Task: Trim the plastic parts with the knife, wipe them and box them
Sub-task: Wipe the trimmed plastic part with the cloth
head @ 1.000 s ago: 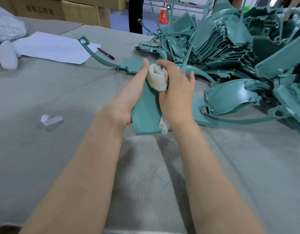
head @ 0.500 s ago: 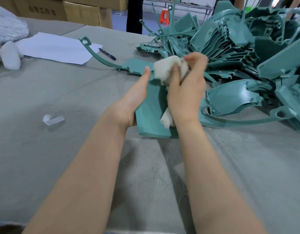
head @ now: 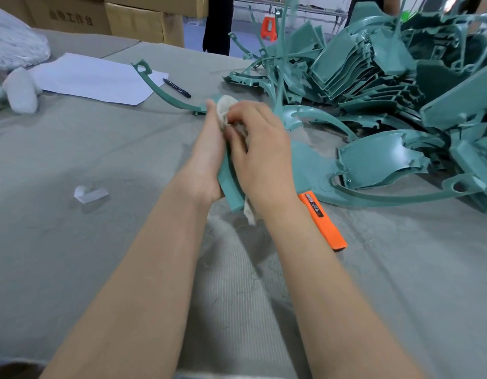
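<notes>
Teal plastic part [head: 231, 187] held between both hands over tabletop [head: 72, 242]. Long axis runs near-to-far, thin curved arm sweeps far-left to looped tip. Left grip [head: 206, 165] wrapped on its left edge, thumb straight along it. Right grip [head: 264, 154] pinching whitish cloth [head: 224, 109] against far end. Orange knife [head: 323, 222] flat just right of right wrist. Pile of teal parts [head: 373, 77] far right. Cardboard boxes [head: 132, 20] at far edge, contents no idea. Bare grey tabletop left and near.

table cover: grey cloth [head: 72, 149] | paper: white sheet [head: 94, 77] lying flat, far left | pen [head: 176, 88]: black, at the sheet's right edge | scrap [head: 90, 194]: small, white, left, alone | stool [head: 269, 27]: orange, on the floor beyond
</notes>
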